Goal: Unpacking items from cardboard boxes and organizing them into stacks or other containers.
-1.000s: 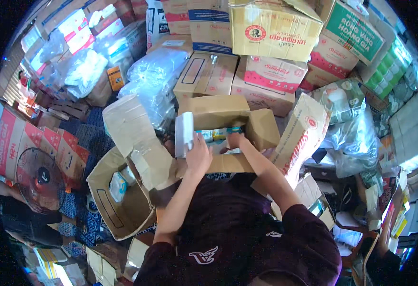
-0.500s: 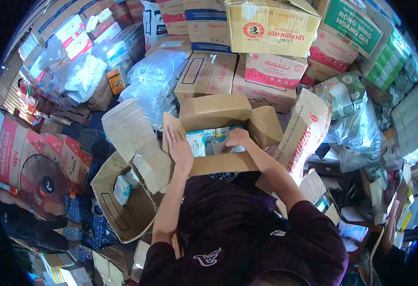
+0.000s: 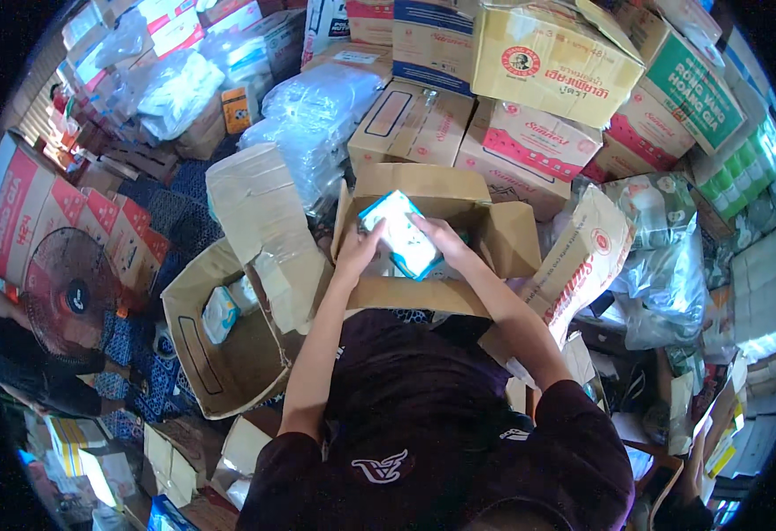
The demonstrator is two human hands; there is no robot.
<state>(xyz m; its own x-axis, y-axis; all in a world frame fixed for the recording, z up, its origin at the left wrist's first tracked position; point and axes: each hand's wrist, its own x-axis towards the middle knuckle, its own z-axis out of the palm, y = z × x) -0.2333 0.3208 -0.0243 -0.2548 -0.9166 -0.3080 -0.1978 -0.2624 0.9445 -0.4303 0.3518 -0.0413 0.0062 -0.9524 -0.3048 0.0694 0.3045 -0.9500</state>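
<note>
The fingers of the left hand (image 3: 359, 250) and the right hand (image 3: 444, 241) hold a white and blue pack (image 3: 403, 235) from its two sides. It is tipped a bit, up over the open front box (image 3: 410, 298), and not set down. The hands hide much of that box, so I cannot tell how many things are inside it. The left box (image 3: 236, 358) is open too. Two small packs (image 3: 221, 316) seem to lie in it, with lots of room left.

There is writing all around. The yellow box (image 3: 558, 64) has red words and a round red badge with a face. The pink box (image 3: 537, 146) has curly letters. The green label (image 3: 694, 93) has big white letters. The dark shirt (image 3: 459, 425) has a white bird-like mark (image 3: 379, 466). The pack's own print is too small to read.
</note>
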